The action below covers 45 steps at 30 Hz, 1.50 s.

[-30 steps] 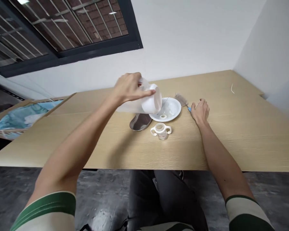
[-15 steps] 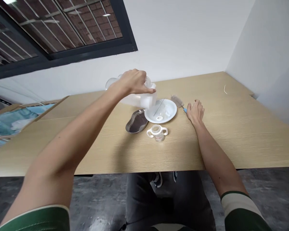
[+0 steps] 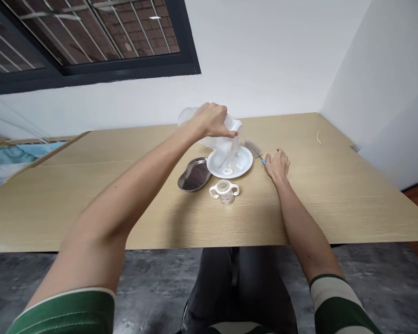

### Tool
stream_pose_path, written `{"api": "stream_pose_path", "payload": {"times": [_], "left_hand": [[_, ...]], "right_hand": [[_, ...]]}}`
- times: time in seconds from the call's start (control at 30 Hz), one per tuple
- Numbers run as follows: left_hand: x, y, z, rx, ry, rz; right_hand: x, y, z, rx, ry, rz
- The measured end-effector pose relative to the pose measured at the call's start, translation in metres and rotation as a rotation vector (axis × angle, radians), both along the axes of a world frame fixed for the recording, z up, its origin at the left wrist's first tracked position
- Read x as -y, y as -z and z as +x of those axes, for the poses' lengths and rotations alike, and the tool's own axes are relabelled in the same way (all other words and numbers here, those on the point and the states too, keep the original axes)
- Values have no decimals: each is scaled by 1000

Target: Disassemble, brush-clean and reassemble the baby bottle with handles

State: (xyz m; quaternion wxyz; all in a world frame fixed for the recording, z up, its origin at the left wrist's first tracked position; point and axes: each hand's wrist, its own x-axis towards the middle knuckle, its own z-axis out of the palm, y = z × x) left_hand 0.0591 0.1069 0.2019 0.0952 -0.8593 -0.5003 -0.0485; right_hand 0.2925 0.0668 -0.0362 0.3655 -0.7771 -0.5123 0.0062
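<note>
Gripped by its handle, a translucent white jug [image 3: 214, 142] hangs tilted in my left hand [image 3: 214, 121], its spout over the white bowl [image 3: 245, 168]. Inside the bowl lie a clear item, a thin stick and a small white ring [image 3: 228, 171]. My right hand [image 3: 277, 165] rests on the table, to the right of the bowl, closed around the blue handle of a bottle brush [image 3: 253, 148]. The bristles point toward the back left. In front of the bowl stands a small clear bottle with a white two-handled collar [image 3: 225, 191].
A kidney-shaped metal tray [image 3: 195, 175] sits left of the bowl on the wooden table [image 3: 142, 232]. Toward the back right lies a bent white strip [image 3: 318, 137]. A wall and a barred window [image 3: 125, 69] are behind. Blue bedding [image 3: 17, 162] is at the far left.
My left hand has moved right with the jug, bringing its spout over the bowl. The camera view has shifted slightly. My right hand stays on the brush handle.
</note>
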Motion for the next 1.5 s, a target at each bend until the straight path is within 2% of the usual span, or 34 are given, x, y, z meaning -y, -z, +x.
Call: {"api": "stream_pose_path", "payload": {"times": [0.17,0.27,0.37,0.53,0.63,0.73,0.87,0.97,1.07,1.17,1.27,1.4,1.5], "left_hand": [[-1,-14,-32,-66,-63,-5],[3,-14,-38,-77,-57,-40],[8,-9,-25,-79,-22,-86],[15,0,13,-58,25,-104],[13,1,21,-58,14,-77],[7,-2,12,-68,-11,-41],[2,-7,-14,-57,-56,-27],[7,-9,-29,-57,-106,-18],[17,-8,-35,-81,-135,-25],[26,-7,-28,-60,-109,-72],[30,-5,-11,-9,-79,-121],[28,0,10,8,-34,-127],[25,3,11,11,-33,-103]], "right_hand": [[-1,1,0,-31,-4,-14],[-1,1,0,-44,2,-16],[-1,0,0,-50,3,-12],[-2,0,1,-52,-16,-16],[-2,0,1,-49,-8,-8],[-2,-1,1,-51,-3,3],[-1,-1,1,-54,3,-9],[-2,0,2,-65,10,-11],[-4,2,3,-71,5,-12],[-4,2,3,-68,6,-20],[-3,1,2,-63,6,-20],[-1,-1,1,-58,-2,-20],[-1,-1,1,-49,0,-26]]}}
